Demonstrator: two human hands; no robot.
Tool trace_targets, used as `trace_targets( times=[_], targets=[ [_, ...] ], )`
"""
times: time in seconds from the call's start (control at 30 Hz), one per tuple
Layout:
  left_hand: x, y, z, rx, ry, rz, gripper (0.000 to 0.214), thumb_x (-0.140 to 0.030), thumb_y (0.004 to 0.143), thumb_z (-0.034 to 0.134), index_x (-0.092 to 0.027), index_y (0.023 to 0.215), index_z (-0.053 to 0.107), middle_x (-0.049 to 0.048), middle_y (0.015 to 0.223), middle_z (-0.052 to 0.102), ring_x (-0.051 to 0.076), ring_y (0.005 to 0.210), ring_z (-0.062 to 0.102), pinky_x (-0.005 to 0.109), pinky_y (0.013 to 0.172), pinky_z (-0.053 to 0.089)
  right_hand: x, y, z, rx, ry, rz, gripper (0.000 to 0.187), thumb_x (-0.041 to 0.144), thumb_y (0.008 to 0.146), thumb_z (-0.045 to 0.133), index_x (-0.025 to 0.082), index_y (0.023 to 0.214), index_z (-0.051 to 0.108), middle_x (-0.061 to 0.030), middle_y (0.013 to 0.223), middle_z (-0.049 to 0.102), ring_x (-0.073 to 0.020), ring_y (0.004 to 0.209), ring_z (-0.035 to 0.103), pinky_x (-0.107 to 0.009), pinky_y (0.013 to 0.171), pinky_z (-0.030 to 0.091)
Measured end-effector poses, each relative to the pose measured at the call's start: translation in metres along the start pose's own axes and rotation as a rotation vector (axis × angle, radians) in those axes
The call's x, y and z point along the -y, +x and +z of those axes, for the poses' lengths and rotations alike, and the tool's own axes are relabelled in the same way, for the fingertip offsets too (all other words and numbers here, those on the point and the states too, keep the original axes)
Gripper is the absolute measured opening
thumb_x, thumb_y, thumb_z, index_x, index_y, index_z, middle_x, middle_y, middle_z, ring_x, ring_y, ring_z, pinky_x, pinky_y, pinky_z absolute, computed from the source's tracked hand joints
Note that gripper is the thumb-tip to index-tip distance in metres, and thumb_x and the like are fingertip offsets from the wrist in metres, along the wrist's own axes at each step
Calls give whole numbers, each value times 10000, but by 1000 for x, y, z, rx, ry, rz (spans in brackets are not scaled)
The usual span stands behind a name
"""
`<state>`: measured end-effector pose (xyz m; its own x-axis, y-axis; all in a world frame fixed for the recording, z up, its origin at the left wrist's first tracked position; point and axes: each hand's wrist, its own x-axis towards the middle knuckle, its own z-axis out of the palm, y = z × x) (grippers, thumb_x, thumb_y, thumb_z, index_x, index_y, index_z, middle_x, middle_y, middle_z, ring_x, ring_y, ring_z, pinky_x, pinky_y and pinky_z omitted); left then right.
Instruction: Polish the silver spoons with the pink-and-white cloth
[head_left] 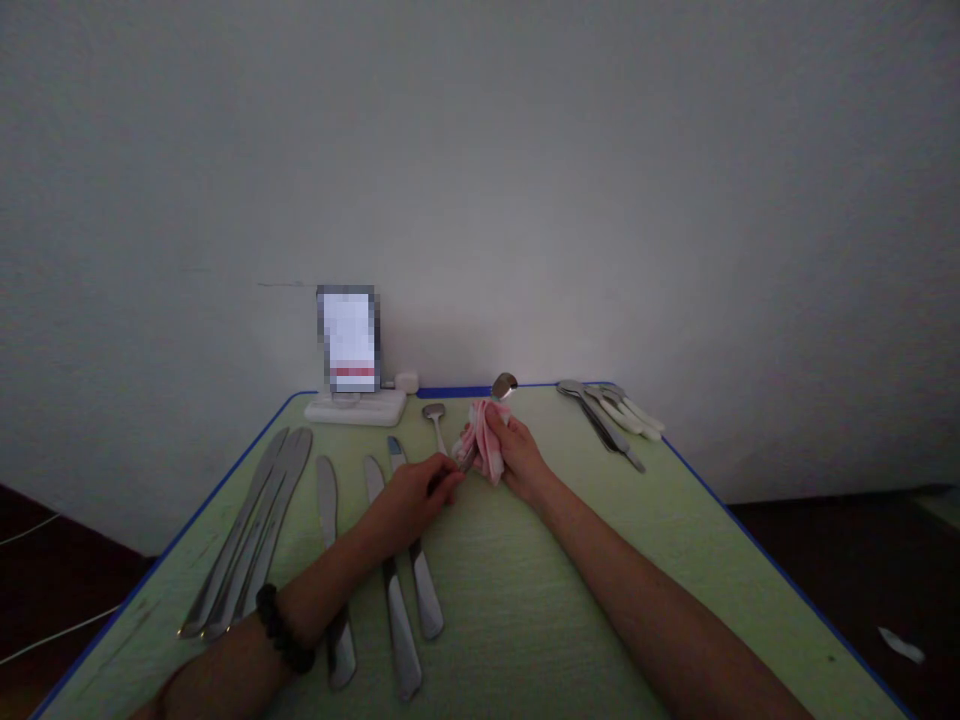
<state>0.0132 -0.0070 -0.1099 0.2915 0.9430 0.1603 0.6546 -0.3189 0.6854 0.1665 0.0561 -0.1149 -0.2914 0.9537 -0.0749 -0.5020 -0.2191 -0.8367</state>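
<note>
Facing one smartphone (351, 340) with a screen too blurred for reading. Holding one metal spoon (505, 384) above the table's (517, 610) far middle, pinching its handle with the left hand (416, 497) and gripping one pink-and-white cloth (489, 446) around it with the right hand (523, 462). Working amid six table knives (328, 500) at left, one loose spoon (433, 411) farther off, and overlapping, uncountable cutlery (611, 428) at far right.

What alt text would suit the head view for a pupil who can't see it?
A left hand and a right hand hold a spoon above a green table, the right through a pink cloth. Knives lie left, more cutlery right.
</note>
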Motion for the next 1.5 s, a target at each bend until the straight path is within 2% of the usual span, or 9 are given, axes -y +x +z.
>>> trace_targets(
  times=[0.27, 0.4, 0.57, 0.73, 0.9, 1.1, 1.23, 1.37, 1.5],
  targets=[
    [1, -1, 2, -54, -137, -9, 164, -358, 875, 413, -199, 843, 441, -49, 563, 568, 120, 507, 518, 220, 522, 367, -1, -1, 3, 17, -92, -85, 355, 528, 712, 620, 189, 794, 552, 15, 590, 625, -125, 496, 558, -242, 489, 437],
    [0, -2, 2, -92, -221, -58, 219, -402, 894, 371, -205, 810, 415, -56, 561, 533, 104, 473, 483, 215, 495, 362, -6, -4, 5, 21, -409, -263, 328, 529, 775, 539, 203, 807, 545, 28, 564, 590, -124, 497, 524, -239, 514, 409],
    [0, -2, 1, -94, -349, -88, 398, -494, 903, 290, -195, 688, 441, -49, 516, 504, 94, 431, 453, 220, 478, 365, -4, -10, 8, -190, -776, -549, 239, 459, 833, 477, 235, 835, 560, 9, 687, 593, -147, 635, 510, -260, 643, 404],
    [1, -1, 0, -46, -684, -214, 606, -669, 834, 193, -167, 700, 504, -27, 452, 516, 89, 348, 413, 202, 371, 301, -5, -11, 6, -61, -975, -717, 196, 346, 825, 517, 234, 947, 622, -63, 925, 659, -215, 868, 554, -351, 840, 380],
    [2, -1, -3, -100, -809, -248, 672, -723, 796, 171, -159, 651, 505, -23, 408, 496, 80, 318, 396, 186, 336, 259, -9, -7, 1, 74, -1159, -799, 178, 244, 804, 560, 228, 949, 662, -64, 935, 685, -222, 908, 573, -373, 854, 373],
    [2, 0, -3, -71, -725, -301, 586, -673, 811, 264, -162, 663, 509, -34, 390, 495, 83, 296, 406, 185, 332, 259, -6, -6, 1, 90, -1183, -770, 196, 217, 796, 553, 228, 945, 680, -66, 929, 694, -218, 905, 579, -386, 854, 378],
    [2, 0, -4, -63, -668, -292, 554, -622, 834, 245, -163, 702, 525, -37, 395, 496, 86, 297, 409, 185, 336, 254, -5, -8, 3, 141, -1155, -775, 207, 203, 790, 554, 231, 956, 675, -68, 922, 692, -217, 908, 576, -388, 852, 390],
    [1, 0, -6, -102, -530, -216, 431, -527, 829, 341, -170, 666, 519, -43, 412, 489, 92, 344, 417, 194, 370, 284, -6, -8, 3, 204, -1148, -749, 234, 141, 767, 546, 225, 951, 664, -63, 935, 684, -212, 922, 570, -375, 855, 408],
    [-1, -2, -8, -126, -335, -112, 397, -434, 821, 399, -175, 531, 481, -41, 410, 470, 95, 408, 426, 209, 453, 329, -8, -6, 1, 224, -1171, -737, 275, 81, 722, 529, 194, 942, 648, -72, 943, 671, -212, 927, 558, -372, 858, 415]
  ],
)
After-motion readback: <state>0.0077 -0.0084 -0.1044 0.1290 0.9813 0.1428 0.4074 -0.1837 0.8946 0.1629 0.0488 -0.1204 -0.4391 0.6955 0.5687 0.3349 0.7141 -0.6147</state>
